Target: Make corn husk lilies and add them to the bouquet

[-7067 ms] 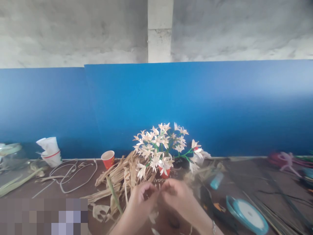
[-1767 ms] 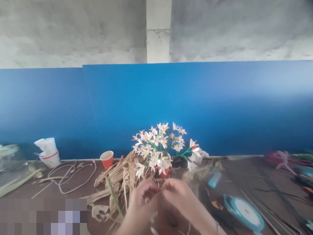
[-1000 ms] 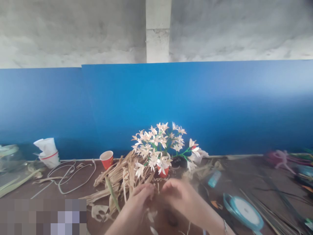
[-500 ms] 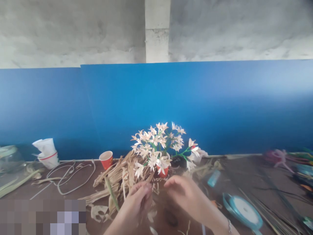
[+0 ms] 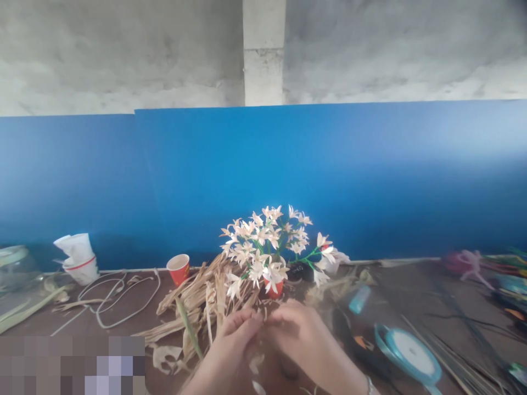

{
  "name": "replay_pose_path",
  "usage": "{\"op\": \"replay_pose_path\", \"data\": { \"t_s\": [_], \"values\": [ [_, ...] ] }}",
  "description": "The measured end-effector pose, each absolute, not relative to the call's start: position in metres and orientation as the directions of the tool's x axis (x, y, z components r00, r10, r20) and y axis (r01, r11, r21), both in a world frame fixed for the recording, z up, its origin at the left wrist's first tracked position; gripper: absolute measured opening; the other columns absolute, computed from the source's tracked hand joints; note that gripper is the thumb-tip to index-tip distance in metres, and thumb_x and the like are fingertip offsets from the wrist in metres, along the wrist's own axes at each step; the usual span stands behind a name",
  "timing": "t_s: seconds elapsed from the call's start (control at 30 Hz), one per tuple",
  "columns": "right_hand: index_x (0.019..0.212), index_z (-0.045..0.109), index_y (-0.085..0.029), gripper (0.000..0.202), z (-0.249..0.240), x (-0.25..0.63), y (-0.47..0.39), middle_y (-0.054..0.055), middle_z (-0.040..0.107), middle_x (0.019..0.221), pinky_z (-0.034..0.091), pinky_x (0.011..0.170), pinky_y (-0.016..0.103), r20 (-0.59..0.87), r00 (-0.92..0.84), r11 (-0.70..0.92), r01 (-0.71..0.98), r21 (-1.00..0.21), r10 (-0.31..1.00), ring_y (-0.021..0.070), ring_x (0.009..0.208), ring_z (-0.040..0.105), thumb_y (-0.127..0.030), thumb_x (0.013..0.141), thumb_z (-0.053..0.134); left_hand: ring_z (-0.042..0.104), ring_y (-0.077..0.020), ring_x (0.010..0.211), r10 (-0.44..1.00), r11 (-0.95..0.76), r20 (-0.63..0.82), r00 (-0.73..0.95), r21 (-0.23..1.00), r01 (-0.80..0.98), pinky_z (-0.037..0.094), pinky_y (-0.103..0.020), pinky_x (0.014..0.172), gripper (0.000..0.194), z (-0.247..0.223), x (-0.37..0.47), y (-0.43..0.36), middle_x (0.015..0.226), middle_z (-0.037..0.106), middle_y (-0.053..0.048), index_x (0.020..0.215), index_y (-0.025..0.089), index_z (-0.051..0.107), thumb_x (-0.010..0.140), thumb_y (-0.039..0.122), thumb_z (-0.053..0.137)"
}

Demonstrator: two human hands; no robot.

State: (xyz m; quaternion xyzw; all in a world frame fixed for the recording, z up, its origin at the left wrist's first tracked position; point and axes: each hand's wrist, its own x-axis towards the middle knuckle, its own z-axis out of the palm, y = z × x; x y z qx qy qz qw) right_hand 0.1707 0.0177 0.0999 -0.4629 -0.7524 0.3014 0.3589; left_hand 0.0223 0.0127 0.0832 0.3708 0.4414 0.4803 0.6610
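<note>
My left hand (image 5: 236, 337) is closed in a pinch low in the middle of the view, just in front of the flowers. Close on its right is my right hand (image 5: 294, 332), its fingers drawn together and their tips nearly meeting the left ones. Whatever lies between the fingertips is too small and blurred to name. Behind both hands stands a bunch of cream artificial flowers (image 5: 263, 236) on green stems, set in a red cup (image 5: 273, 288). A heap of dry husks (image 5: 193, 296) spreads to the left of the flowers, partly behind my left hand.
Left on the brown table stand a red paper cup (image 5: 178, 270), a white cup with tissue (image 5: 81, 269) and a looped white cable (image 5: 102, 323). On the right lie a teal ribbon spool (image 5: 411, 354), a light-blue item (image 5: 359, 299) and thin stems. A blue partition (image 5: 329, 164) rises behind.
My right hand has moved left toward my left hand, and its fingers have drawn together. The left hand has shifted only slightly. Flowers and cups stay put.
</note>
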Motion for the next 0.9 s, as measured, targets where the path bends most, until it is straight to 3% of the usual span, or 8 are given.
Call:
{"op": "replay_pose_path", "data": {
  "t_s": [0.2, 0.37, 0.53, 0.9],
  "values": [
    [0.068, 0.063, -0.018, 0.011, 0.101, 0.175, 0.016, -0.001, 0.064, 0.065, 0.042, 0.056, 0.020, 0.197, -0.331, 0.346, 0.487, -0.802, 0.923, 0.0126, 0.062, 0.058, -0.016, 0.072, 0.053, 0.020, -0.0015, 0.031, 0.964, 0.256, -0.220, 0.148, 0.918, -0.303, 0.013, -0.016, 0.033, 0.038, 0.080, 0.021, 0.014, 0.036, 0.033, 0.011, 0.053, 0.017, 0.047, 0.060, 0.048, 0.069],
    [0.092, 0.063, -0.021, 0.023, 0.102, 0.178, 0.017, -0.001, 0.066, 0.073, 0.045, 0.061, 0.021, 0.137, -0.382, 0.312, 0.444, -0.840, 0.914, 0.0138, 0.067, 0.059, -0.017, 0.070, 0.057, 0.022, -0.0023, 0.032, 0.973, 0.222, -0.190, 0.128, 0.923, -0.314, 0.013, -0.016, 0.033, 0.039, 0.079, 0.019, 0.015, 0.037, 0.032, 0.011, 0.053, 0.018, 0.046, 0.060, 0.048, 0.069],
    [0.083, 0.065, -0.021, 0.020, 0.103, 0.181, 0.016, -0.001, 0.067, 0.071, 0.045, 0.059, 0.022, 0.154, -0.349, 0.331, 0.533, -0.778, 0.924, 0.0136, 0.064, 0.059, -0.013, 0.070, 0.053, 0.019, -0.0021, 0.034, 0.973, 0.224, -0.193, 0.131, 0.926, -0.305, 0.011, -0.016, 0.034, 0.040, 0.080, 0.019, 0.014, 0.037, 0.029, 0.011, 0.052, 0.018, 0.043, 0.062, 0.048, 0.068],
    [0.086, 0.066, -0.024, 0.022, 0.099, 0.189, 0.020, 0.001, 0.069, 0.079, 0.047, 0.066, 0.026, 0.215, -0.267, 0.334, 0.579, -0.744, 0.940, 0.0160, 0.072, 0.063, -0.015, 0.071, 0.052, 0.018, -0.0017, 0.034, 0.979, 0.187, -0.157, 0.129, 0.944, -0.271, 0.010, -0.017, 0.036, 0.043, 0.083, 0.019, 0.015, 0.035, 0.027, 0.011, 0.048, 0.018, 0.040, 0.064, 0.047, 0.066]
  ]
}}
